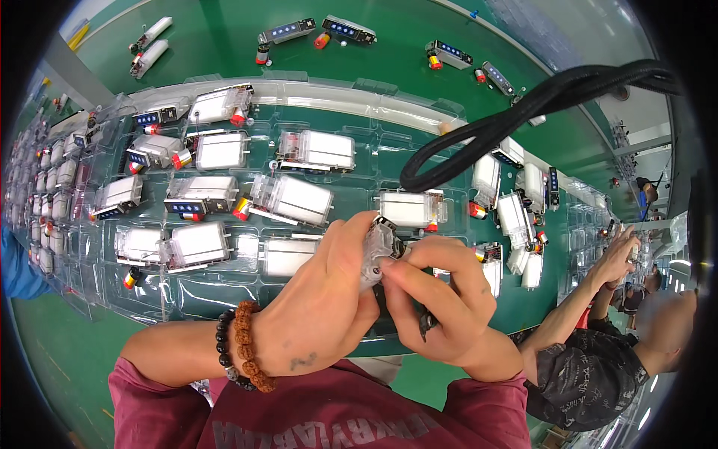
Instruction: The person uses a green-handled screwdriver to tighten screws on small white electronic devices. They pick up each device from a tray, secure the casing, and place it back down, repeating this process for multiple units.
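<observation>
Head view showed both hands meeting over the near edge of the green counter [224,45]. The left hand [321,307] was curled around a small clear plastic casing [376,251], its thumb lying along the casing's left side. The right hand [441,299] pinched the same casing from the right — thumb and forefinger pressed onto its lower corner, the other fingers folded beneath. So both grips were closed on that one piece, held just above the counter's edge.

Beyond the grip lay clear plastic trays [224,292] filled with white battery-like units [299,198] in transparent shells, some with small blue boards and red-yellow parts. A black braided cable [523,112] looped above and to the right of the grip. A beaded bracelet [243,344] circled the left wrist. Well off to the right, another person's hand [619,254] reached toward more trays.
</observation>
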### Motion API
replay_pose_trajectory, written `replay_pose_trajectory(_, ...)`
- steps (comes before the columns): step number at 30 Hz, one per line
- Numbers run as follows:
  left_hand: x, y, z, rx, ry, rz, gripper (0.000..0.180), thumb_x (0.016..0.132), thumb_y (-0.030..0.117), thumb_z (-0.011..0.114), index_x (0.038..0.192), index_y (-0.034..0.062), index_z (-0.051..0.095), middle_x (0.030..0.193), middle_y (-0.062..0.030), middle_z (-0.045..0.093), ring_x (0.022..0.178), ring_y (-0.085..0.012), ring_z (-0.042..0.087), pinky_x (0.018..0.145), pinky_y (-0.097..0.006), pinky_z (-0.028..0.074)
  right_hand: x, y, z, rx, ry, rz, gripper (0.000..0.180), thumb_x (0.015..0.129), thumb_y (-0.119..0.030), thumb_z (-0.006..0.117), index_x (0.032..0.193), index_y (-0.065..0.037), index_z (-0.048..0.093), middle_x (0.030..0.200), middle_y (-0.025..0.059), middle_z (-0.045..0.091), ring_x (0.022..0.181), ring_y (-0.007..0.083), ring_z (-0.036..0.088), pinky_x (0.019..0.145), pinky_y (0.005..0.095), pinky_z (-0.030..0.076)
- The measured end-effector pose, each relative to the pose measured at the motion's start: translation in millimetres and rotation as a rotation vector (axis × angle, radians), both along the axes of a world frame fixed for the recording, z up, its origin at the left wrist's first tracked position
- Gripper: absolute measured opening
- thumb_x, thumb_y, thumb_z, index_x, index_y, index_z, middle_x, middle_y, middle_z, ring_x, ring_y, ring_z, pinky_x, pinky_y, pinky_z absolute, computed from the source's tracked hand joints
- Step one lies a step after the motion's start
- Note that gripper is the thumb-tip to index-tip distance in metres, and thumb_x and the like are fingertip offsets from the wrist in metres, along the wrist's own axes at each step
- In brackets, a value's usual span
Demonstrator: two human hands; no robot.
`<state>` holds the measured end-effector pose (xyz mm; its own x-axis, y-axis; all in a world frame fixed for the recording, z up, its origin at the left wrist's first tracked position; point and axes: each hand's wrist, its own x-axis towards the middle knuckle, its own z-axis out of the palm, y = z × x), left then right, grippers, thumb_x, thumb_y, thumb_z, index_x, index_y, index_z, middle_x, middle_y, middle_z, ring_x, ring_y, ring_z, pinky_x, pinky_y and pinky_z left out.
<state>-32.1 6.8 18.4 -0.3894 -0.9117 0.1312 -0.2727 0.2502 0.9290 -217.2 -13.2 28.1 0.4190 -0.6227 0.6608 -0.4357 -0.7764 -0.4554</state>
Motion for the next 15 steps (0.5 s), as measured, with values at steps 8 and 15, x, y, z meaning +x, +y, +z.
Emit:
replay_pose_trajectory(8,2.0,-0.6,-0.9,-0.047,-0.031,-0.007,0.07,0.081,-0.005,0.055,0.144,-0.0073,0.026,0.127,-0.0248,0.049,0.115,-0.038,0.055,0.101,-0.041,0.042,-2.6,-5.4,-5.0,-0.128,0.031,0.033,0.044,0.056,-0.002,0.073,0.099,0.001,0.073,0.089,0.0101,0.061,0.076,0.0271,0.063,0.068,0.0405,0.053)
replay_pose_trajectory(15,1.8,0.1,3.3,-0.047,-0.052,-0.012,0.071,0.08,-0.005,0.056,0.144,-0.0076,0.026,0.127,-0.0266,0.048,0.115,-0.0403,0.054,0.101,-0.042,0.042,-5.4,-4.1,-1.3,-0.112,0.068,0.1,0.044,0.056,-0.007,0.072,0.098,0.004,0.072,0.088,0.0108,0.062,0.076,0.0274,0.064,0.069,0.0411,0.054)
